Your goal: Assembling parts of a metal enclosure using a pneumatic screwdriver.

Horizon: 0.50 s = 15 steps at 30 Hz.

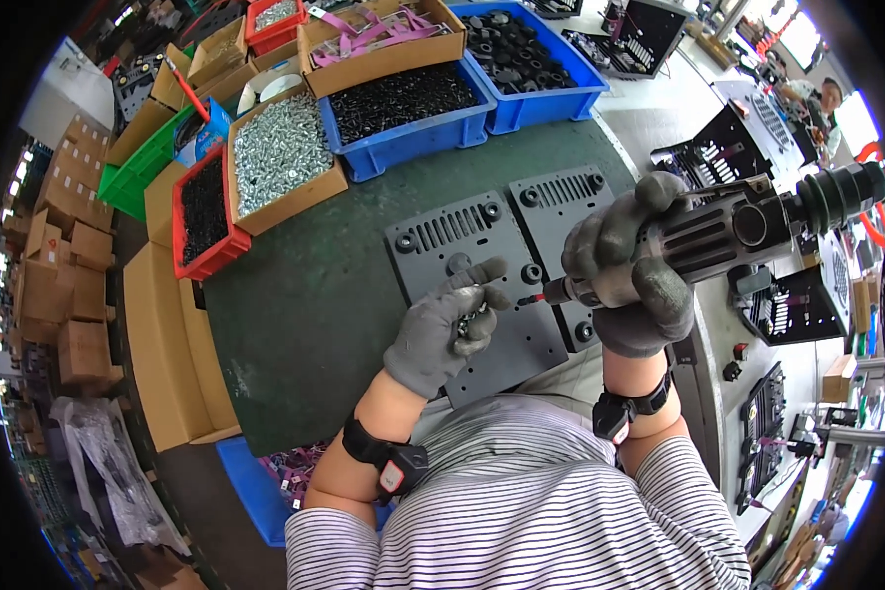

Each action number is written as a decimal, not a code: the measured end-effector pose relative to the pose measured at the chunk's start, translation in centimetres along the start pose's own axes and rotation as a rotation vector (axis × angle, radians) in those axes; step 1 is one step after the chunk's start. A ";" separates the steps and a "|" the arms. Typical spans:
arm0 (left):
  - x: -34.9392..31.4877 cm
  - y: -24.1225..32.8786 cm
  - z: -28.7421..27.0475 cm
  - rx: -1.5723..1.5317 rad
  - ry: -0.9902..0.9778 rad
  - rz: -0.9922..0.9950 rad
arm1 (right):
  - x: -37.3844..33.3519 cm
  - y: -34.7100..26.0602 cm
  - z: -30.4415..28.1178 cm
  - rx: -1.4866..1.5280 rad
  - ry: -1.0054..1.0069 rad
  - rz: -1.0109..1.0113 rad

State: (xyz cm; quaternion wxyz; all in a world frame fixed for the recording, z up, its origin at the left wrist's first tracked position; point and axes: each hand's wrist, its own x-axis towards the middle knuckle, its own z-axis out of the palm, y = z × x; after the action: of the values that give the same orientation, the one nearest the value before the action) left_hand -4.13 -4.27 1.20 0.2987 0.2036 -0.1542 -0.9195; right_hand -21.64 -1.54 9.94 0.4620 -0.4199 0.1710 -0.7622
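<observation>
My gloved left hand (pixel 425 342) is over a dark slotted metal plate (pixel 506 354), its lower fingers curled round several small silver screws (pixel 470 321). Its thumb and forefinger reach out towards a round black foot (pixel 531 273) on that plate. My gloved right hand (pixel 649 295) grips a black pneumatic screwdriver (pixel 723 236) lying nearly level, its nose pointing left. The red-banded bit (pixel 533 299) ends just above the plate, close to my left fingertips; whether it touches anything I cannot tell. A second slotted plate (pixel 553 218) lies alongside, partly hidden by the right hand.
Along the green table's far side stand a box of silver screws (pixel 280 147), a red bin of black screws (pixel 205 211), blue bins of black parts (pixel 403 103) and a box of purple brackets (pixel 383 39). Another person (pixel 826 98) sits far right.
</observation>
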 end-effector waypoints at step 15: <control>-0.5 -1.1 0.3 0.063 0.129 0.077 | 0.3 1.4 0.0 -0.085 -0.236 -0.055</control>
State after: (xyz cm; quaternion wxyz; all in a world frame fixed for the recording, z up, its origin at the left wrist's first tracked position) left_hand -4.51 -3.06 1.17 0.3366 0.2656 -0.1712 -0.8870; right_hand -20.93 -2.47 9.16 0.4398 -0.5304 0.1361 -0.7118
